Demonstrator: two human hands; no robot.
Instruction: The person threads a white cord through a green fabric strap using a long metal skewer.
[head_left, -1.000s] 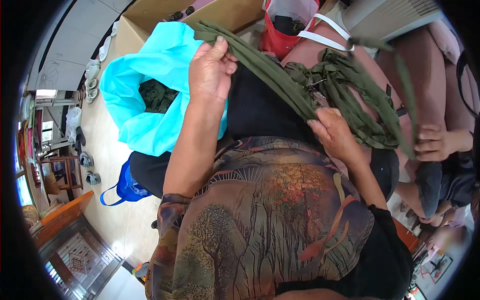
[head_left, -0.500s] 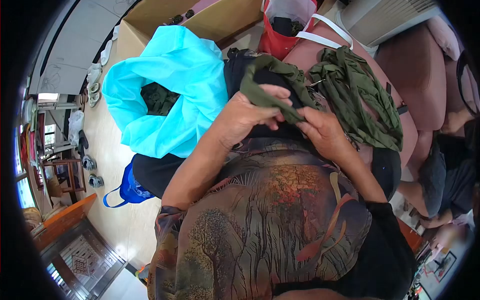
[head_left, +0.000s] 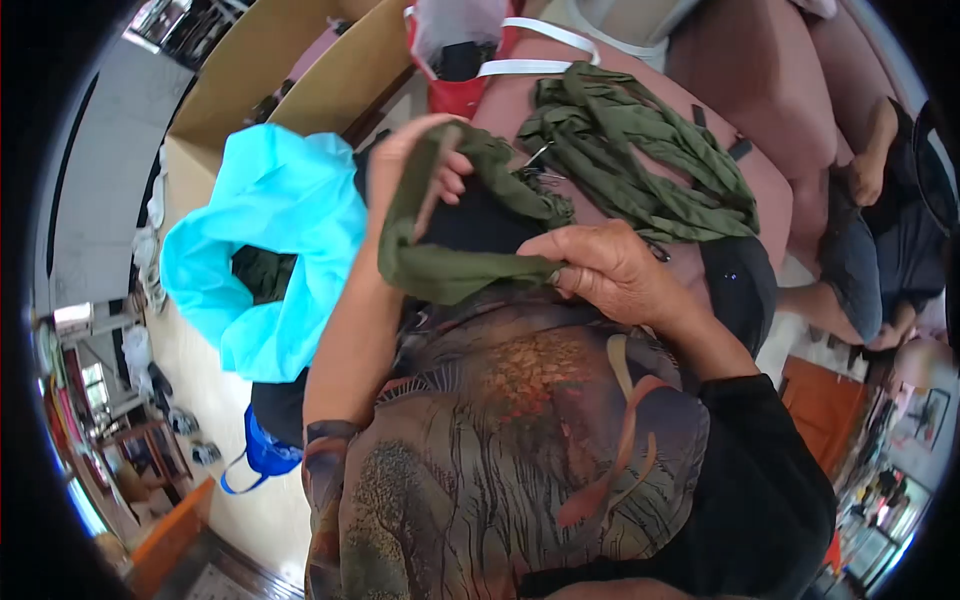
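Observation:
A strip of dark green cloth (head_left: pixel 450 275) is stretched in a curve between my hands above my lap. My right hand (head_left: pixel 600 268) pinches its end between thumb and fingers. My left hand (head_left: pixel 420 170) is raised at the upper left, partly behind the cloth, with the strip running over it; its fingers are curled and blurred. More green cloth (head_left: pixel 640 160) lies bunched on the pink seat (head_left: pixel 770 190), with small metal pieces (head_left: pixel 540 160) beside it. Left of my left arm, a bright cyan bag (head_left: pixel 290 190) stands open with dark green cloth inside.
A cardboard box (head_left: pixel 230 70) stands at the upper left. Near the top is a red bag (head_left: pixel 455 97) with white handles. A blue bag (head_left: pixel 268 450) lies at lower left. Another person (head_left: pixel 875 230) sits at the right.
My left hand has moved up and left, and the cloth strip has opened into a wider curve. My right hand still pinches its end. The whole view has shifted and turned slightly.

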